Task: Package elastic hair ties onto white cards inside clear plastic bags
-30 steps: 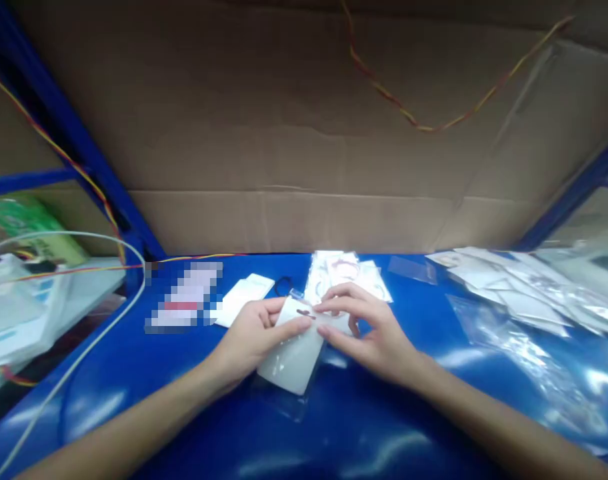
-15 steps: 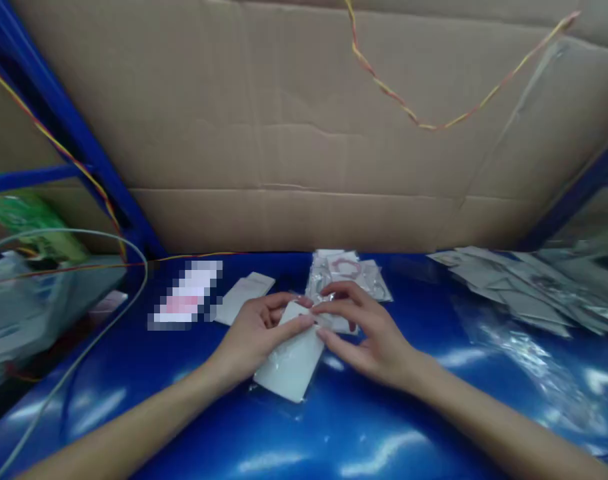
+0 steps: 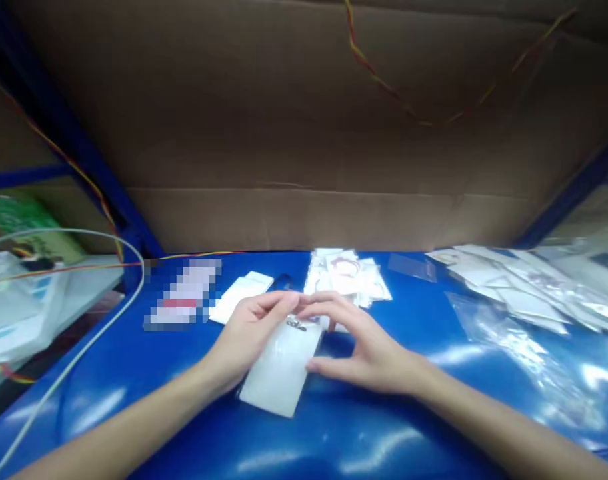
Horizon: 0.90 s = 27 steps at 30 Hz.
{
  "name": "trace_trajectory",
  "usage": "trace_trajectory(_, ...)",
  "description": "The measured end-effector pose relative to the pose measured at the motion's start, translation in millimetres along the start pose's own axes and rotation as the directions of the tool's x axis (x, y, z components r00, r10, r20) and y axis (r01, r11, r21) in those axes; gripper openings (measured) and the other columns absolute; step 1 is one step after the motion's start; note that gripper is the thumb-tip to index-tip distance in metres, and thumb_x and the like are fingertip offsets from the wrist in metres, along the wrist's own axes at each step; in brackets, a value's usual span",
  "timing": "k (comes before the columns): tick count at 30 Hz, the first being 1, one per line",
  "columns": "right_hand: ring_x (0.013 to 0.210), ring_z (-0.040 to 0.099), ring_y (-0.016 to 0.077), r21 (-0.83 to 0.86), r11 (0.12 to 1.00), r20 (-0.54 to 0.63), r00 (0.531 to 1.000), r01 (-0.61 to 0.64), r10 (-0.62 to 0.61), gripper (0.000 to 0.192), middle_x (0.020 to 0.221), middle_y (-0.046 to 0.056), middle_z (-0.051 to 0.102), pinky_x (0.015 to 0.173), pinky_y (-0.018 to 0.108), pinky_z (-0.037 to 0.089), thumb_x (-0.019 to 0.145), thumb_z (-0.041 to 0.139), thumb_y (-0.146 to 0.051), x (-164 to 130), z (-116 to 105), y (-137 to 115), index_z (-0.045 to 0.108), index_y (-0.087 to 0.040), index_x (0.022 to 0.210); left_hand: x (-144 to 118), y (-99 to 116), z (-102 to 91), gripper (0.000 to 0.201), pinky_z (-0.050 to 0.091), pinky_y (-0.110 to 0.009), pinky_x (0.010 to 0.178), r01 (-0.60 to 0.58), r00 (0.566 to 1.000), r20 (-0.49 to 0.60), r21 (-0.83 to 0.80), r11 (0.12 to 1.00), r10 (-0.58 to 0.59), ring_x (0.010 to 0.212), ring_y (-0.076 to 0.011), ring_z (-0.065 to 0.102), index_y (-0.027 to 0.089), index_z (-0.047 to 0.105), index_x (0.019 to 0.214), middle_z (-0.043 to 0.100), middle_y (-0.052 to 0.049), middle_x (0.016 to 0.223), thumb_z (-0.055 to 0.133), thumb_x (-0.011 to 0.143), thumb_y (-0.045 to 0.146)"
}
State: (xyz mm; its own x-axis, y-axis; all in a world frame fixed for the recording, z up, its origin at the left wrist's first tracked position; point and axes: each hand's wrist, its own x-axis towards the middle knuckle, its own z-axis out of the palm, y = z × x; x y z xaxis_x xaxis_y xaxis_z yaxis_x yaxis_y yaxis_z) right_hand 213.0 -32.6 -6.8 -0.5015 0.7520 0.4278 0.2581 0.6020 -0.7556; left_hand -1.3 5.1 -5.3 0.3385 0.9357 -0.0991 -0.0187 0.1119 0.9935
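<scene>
Blue and shiny, the counter (image 3: 134, 413) carries a white card (image 3: 281, 367) in a clear sleeve, lying flat between both hands. The left hand (image 3: 249, 337) holds its upper left edge, fingers (image 3: 279, 303) pressed together at the top. The right hand (image 3: 364, 343) meets it there, fingertips pinching near a small metal piece (image 3: 297, 325) on the card, thumb at the right edge. I judge the piece is being fixed to the card; the next move needs a small, steady pinch. Behind lies a pile of packets (image 3: 347, 277).
</scene>
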Motion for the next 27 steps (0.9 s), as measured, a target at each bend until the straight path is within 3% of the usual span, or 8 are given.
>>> trace_trajectory(6, 0.118, 0.063, 0.0244, -0.011, 1.000, -0.142, 0.990, -0.014, 0.012, 0.036, 0.127, 0.008, 0.067, 0.091, 0.036, 0.054, 0.087, 0.077, -0.023, 2, 3, 1, 0.067, -0.026, 0.122, -1, 1, 1.6, 0.035, 0.053, -0.027, 0.075, -0.041, 0.999, 0.019, -0.031, 0.999, 0.042, 0.091, -0.0230, 0.071, 0.019, 0.080, 0.108, 0.080, -0.010, 0.101, 0.074, 0.088, 0.047)
trace_trajectory(10, 0.099, 0.068, 0.0217, -0.020, 0.996, -0.211, 0.974, -0.089, 0.083, 0.021, 0.111, 0.006, 0.073, 0.080, 0.033, 0.054, 0.087, 0.077, -0.023, 2, 4, 3, 0.071, -0.023, 0.108, -4, 2, 2.9, 0.044, 0.053, -0.026, 0.069, 0.027, 0.993, 0.114, -0.069, 0.997, -0.019, 0.082, -0.0205, 0.071, 0.022, 0.072, 0.124, 0.079, -0.011, 0.107, 0.072, 0.090, 0.049)
trace_trajectory(14, 0.105, 0.069, 0.0229, 0.094, 0.992, -0.201, 0.974, -0.088, 0.106, 0.012, 0.111, 0.006, 0.074, 0.093, 0.038, 0.054, 0.086, 0.078, -0.021, 3, 0, 1, 0.074, -0.022, 0.097, -5, 2, 1.0, 0.054, 0.055, -0.029, 0.075, 0.057, 0.964, 0.265, -0.166, 0.985, -0.011, 0.092, -0.0238, 0.073, 0.028, 0.057, 0.141, 0.076, -0.012, 0.120, 0.069, 0.092, 0.049)
trace_trajectory(18, 0.129, 0.060, 0.0257, 0.253, 0.964, -0.176, 0.976, -0.081, 0.128, 0.007, 0.128, 0.006, 0.070, 0.113, 0.044, 0.044, 0.085, 0.081, -0.027, 3, -6, 0, 0.079, -0.024, 0.091, -6, 2, -2.9, 0.066, 0.054, -0.036, 0.089, 0.060, 0.900, 0.433, -0.229, 0.971, 0.046, 0.109, -0.0301, 0.070, 0.025, 0.062, 0.133, 0.069, -0.015, 0.132, 0.079, 0.079, 0.058)
trace_trajectory(20, 0.133, 0.058, 0.0258, 0.294, 0.952, -0.145, 0.981, -0.082, 0.130, 0.006, 0.135, 0.006, 0.067, 0.115, 0.046, 0.043, 0.085, 0.082, -0.027, 3, -8, 0, 0.080, -0.025, 0.090, -8, 4, -4.7, 0.075, 0.053, -0.038, 0.091, 0.081, 0.851, 0.524, -0.189, 0.979, 0.031, 0.109, -0.0320, 0.070, 0.025, 0.064, 0.132, 0.071, -0.015, 0.128, 0.085, 0.070, 0.061)
trace_trajectory(23, 0.135, 0.056, 0.0269, 0.282, 0.956, -0.127, 0.984, -0.081, 0.121, 0.007, 0.141, 0.006, 0.063, 0.115, 0.049, 0.043, 0.085, 0.082, -0.028, 1, -9, -1, 0.081, -0.026, 0.092, -11, 11, -6.1, 0.071, 0.053, -0.039, 0.087, 0.121, 0.801, 0.598, -0.097, 0.988, -0.039, 0.100, -0.0307, 0.070, 0.024, 0.067, 0.132, 0.073, -0.013, 0.111, 0.086, 0.071, 0.056)
trace_trajectory(27, 0.137, 0.054, 0.0270, 0.226, 0.972, -0.131, 0.987, -0.060, 0.092, 0.009, 0.137, 0.006, 0.067, 0.117, 0.050, 0.041, 0.089, 0.078, -0.028, 1, -10, -4, 0.081, -0.028, 0.098, -11, 20, -6.2, 0.069, 0.050, -0.030, 0.070, 0.041, 0.816, 0.579, -0.040, 0.998, -0.010, 0.077, -0.0216, 0.062, 0.023, 0.072, 0.127, 0.069, -0.007, 0.093, 0.083, 0.071, 0.061)
